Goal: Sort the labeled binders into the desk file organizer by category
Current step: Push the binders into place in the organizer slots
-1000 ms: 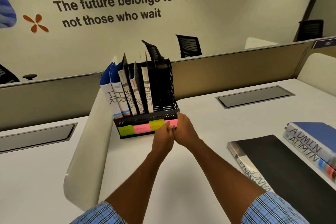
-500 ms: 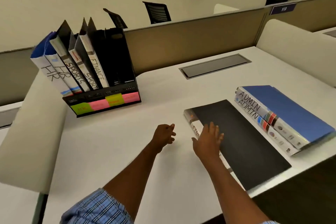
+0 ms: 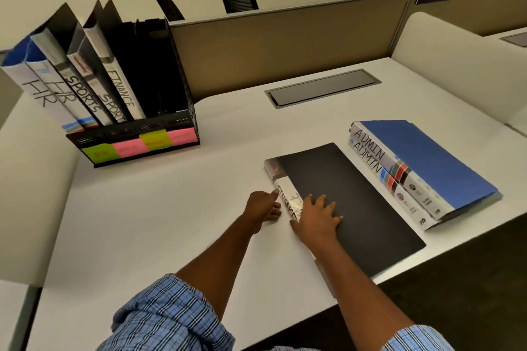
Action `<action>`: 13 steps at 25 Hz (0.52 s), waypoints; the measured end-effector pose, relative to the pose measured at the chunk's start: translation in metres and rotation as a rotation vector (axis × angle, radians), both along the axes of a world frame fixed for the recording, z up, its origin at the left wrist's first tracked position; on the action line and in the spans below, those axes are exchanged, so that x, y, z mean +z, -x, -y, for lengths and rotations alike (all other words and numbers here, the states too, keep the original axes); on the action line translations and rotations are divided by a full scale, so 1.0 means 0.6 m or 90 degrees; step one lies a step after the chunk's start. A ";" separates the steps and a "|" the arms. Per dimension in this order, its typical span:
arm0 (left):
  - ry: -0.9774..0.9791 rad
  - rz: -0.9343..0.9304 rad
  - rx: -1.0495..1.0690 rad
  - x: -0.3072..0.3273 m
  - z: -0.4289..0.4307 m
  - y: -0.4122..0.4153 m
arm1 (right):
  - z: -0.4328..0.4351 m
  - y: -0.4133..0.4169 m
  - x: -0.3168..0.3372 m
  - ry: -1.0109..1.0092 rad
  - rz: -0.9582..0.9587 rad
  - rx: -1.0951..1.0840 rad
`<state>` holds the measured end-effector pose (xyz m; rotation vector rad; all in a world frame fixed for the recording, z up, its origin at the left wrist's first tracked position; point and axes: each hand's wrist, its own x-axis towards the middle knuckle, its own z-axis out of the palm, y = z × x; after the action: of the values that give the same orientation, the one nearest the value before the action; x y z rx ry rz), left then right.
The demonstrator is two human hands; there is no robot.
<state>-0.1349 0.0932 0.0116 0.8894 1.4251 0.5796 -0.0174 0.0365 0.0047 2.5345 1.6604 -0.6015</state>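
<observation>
A black binder labelled FINANCE (image 3: 350,202) lies flat on the white desk (image 3: 171,222). My right hand (image 3: 318,215) rests flat on its cover near the spine, fingers spread. My left hand (image 3: 262,205) touches the spine from the left with loosely bent fingers. To the right lie two stacked blue binders labelled ADMIN (image 3: 427,162). At the far left stands the black desk file organizer (image 3: 148,134) with coloured sticky labels on its front. It holds two HR, two SPORTS and one FINANCE binder; its right slots look dark.
A grey cable hatch (image 3: 322,88) is set into the desk behind the binders. A beige partition (image 3: 285,34) runs along the back, a padded divider (image 3: 467,71) on the right and another on the left. Black chairs stand beyond the partition.
Both hands left the organizer's front and came back right to the flat FINANCE binder; the right hand now rests on its cover. The view swung down and right.
</observation>
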 end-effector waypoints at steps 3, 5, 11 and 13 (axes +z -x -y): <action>0.041 0.040 0.045 -0.006 -0.002 -0.003 | -0.003 0.021 0.014 0.027 -0.033 0.027; 0.095 0.109 0.099 -0.004 -0.007 0.002 | 0.001 0.041 0.019 0.001 -0.056 0.055; 0.087 0.114 0.152 0.046 -0.040 0.044 | -0.013 0.095 0.067 -0.059 -0.087 0.086; 0.025 0.106 0.153 0.080 -0.057 0.067 | -0.027 0.119 0.088 -0.098 -0.102 0.078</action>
<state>-0.1750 0.1273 0.0597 0.6270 1.3948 0.7853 -0.0885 0.0529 0.0577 2.5209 1.9705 -0.7103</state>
